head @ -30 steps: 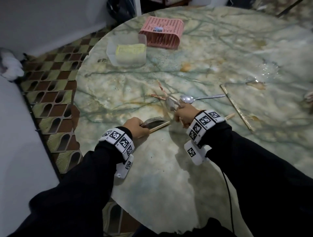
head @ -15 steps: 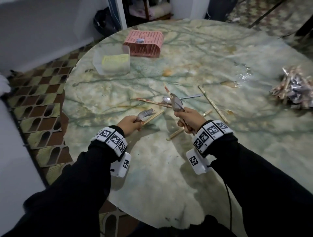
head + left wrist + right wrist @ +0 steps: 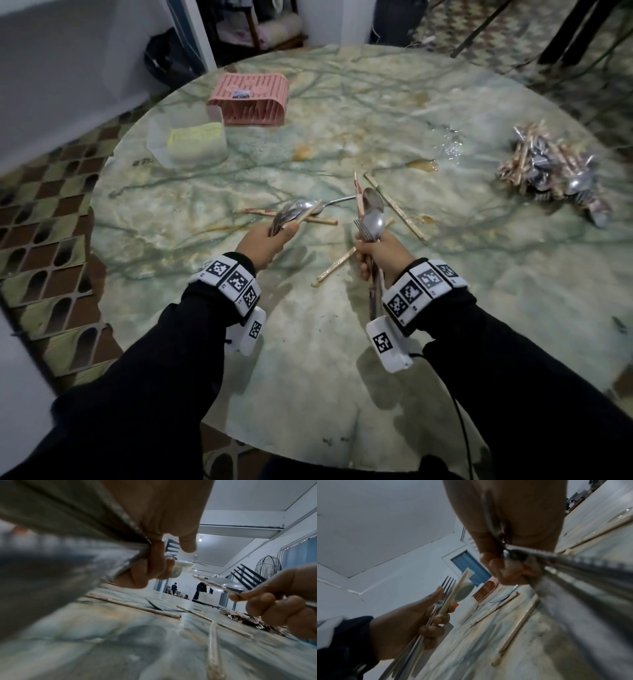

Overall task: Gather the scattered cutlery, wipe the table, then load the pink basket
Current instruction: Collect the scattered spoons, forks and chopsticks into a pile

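Observation:
My left hand [image 3: 265, 241] grips a bundle of cutlery [image 3: 291, 214], with forks, a spoon and a chopstick, lifted over the marble table [image 3: 239, 377]. My right hand [image 3: 380, 251] grips an upright bundle of spoons, a fork and a chopstick [image 3: 371, 219]. Loose chopsticks [image 3: 334, 269] and a spoon [image 3: 334, 202] lie on the table between and beyond my hands. The pink basket [image 3: 250, 99] lies upside down at the far left. In the right wrist view my left hand [image 3: 412, 626] holds its fork and chopstick [image 3: 452, 595]; the left wrist view shows my right hand [image 3: 281, 601].
A clear plastic tub [image 3: 188, 140] with a yellow cloth inside stands beside the basket. A heap of gathered cutlery [image 3: 551, 174] lies at the far right. Spill stains [image 3: 423, 164] and a wet patch mark the table's middle. Tiled floor [image 3: 44, 212] borders the table on the left.
Both hands have lifted off the table with their bundles. The left hand's bundle rose and moved forward; the right hand's bundle now stands upright. My head tilted up, showing more of the table.

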Motion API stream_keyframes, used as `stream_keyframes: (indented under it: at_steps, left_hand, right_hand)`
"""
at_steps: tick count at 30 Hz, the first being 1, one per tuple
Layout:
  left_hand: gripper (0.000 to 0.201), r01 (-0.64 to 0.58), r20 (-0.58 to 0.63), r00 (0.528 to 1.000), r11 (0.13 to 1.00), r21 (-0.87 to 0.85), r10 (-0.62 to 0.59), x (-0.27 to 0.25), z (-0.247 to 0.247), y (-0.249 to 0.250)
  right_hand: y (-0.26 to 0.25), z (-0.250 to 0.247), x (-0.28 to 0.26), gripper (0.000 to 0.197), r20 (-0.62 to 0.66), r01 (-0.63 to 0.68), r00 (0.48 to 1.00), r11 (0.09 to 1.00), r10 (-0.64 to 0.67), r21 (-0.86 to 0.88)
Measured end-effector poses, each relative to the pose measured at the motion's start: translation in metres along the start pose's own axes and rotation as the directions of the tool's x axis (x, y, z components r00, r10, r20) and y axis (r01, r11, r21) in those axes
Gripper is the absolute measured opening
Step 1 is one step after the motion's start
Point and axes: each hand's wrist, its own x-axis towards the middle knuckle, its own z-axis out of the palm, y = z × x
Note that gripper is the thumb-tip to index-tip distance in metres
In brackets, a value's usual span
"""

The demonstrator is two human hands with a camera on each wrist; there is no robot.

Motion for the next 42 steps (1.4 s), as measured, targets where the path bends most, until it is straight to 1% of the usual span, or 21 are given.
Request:
stream_keyframes:
  at_steps: [2, 3, 5, 7, 9, 10, 13, 16, 19, 22, 25, 28, 30, 34, 38, 42]
  left_hand:
    - [0.021, -0.070, -0.011, 0.997, 0.994, 0.081, 0.072, 0.006, -0.004, 0.004]
    - [0.017, -0.087, -0.019, 0.996, 0.987, 0.134, 0.090, 0.012, -0.006, 0.006]
    - [0.020, -0.090, -0.039, 0.994, 0.964, 0.250, 0.103, 0.022, -0.008, 0.011]
    - [0.018, -0.120, -0.017, 0.990, 0.912, 0.391, 0.138, 0.036, -0.012, 0.015]
    - [0.018, -0.151, 0.012, 0.986, 0.857, 0.493, 0.167, 0.051, -0.015, 0.015]
    - [0.017, -0.164, 0.024, 0.984, 0.837, 0.522, 0.178, 0.059, -0.016, 0.014]
    - [0.015, -0.179, 0.060, 0.982, 0.799, 0.574, 0.177, 0.081, -0.018, 0.010]
    - [0.016, -0.205, 0.103, 0.978, 0.770, 0.604, 0.180, 0.095, -0.018, 0.004]
    - [0.018, -0.212, 0.147, 0.977, 0.756, 0.619, 0.154, 0.104, -0.018, -0.001]
    - [0.023, -0.230, 0.193, 0.972, 0.734, 0.640, 0.137, 0.111, -0.015, -0.004]
    - [0.022, -0.242, 0.226, 0.967, 0.719, 0.652, 0.121, 0.114, -0.014, -0.004]
    - [0.019, -0.251, 0.251, 0.962, 0.719, 0.648, 0.110, 0.118, -0.014, -0.005]
    - [0.016, -0.247, 0.251, 0.962, 0.725, 0.643, 0.105, 0.118, -0.015, -0.006]
    - [0.018, -0.233, 0.236, 0.966, 0.732, 0.640, 0.101, 0.120, -0.012, -0.007]
    - [0.017, -0.228, 0.244, 0.966, 0.702, 0.675, 0.080, 0.123, -0.011, -0.007]
    - [0.018, -0.247, 0.278, 0.958, 0.681, 0.690, 0.066, 0.124, -0.012, -0.005]
  right_hand:
    - [0.003, 0.003, 0.003, 0.024, -0.104, -0.024, 0.994, 0.999, 0.028, 0.045]
    - [0.004, 0.006, 0.006, 0.023, -0.161, -0.024, 0.986, 0.998, 0.034, 0.063]
    - [0.010, 0.010, 0.011, 0.022, -0.259, -0.016, 0.965, 0.999, 0.027, 0.045]
    - [0.013, 0.019, 0.018, 0.019, -0.327, -0.032, 0.944, 0.999, 0.035, 0.013]
    - [0.014, 0.029, 0.024, 0.011, -0.385, -0.060, 0.921, 0.998, 0.059, 0.011]
    - [0.015, 0.033, 0.027, 0.011, -0.416, -0.073, 0.906, 0.997, 0.074, 0.018]
    - [0.017, 0.042, 0.033, 0.024, -0.488, -0.095, 0.867, 0.995, 0.104, 0.043]
    - [0.021, 0.046, 0.035, 0.022, -0.549, -0.098, 0.829, 0.994, 0.108, 0.047]
    - [0.022, 0.053, 0.034, 0.023, -0.602, -0.100, 0.790, 0.993, 0.113, 0.054]
    - [0.023, 0.058, 0.039, 0.028, -0.629, -0.116, 0.765, 0.990, 0.139, 0.078]
    - [0.019, 0.056, 0.038, 0.025, -0.626, -0.197, 0.766, 0.980, 0.149, -0.007]
    - [0.018, 0.054, 0.039, 0.025, -0.606, -0.240, 0.780, 0.969, 0.154, -0.062]
    - [0.017, 0.056, 0.042, 0.028, -0.605, -0.272, 0.781, 0.957, 0.156, -0.104]
    - [0.014, 0.056, 0.047, 0.031, -0.606, -0.309, 0.781, 0.937, 0.151, -0.165]
    - [0.013, 0.054, 0.049, 0.027, -0.617, -0.340, 0.778, 0.905, 0.118, -0.256]
    - [0.012, 0.057, 0.046, 0.026, -0.625, -0.364, 0.780, 0.829, 0.023, -0.424]
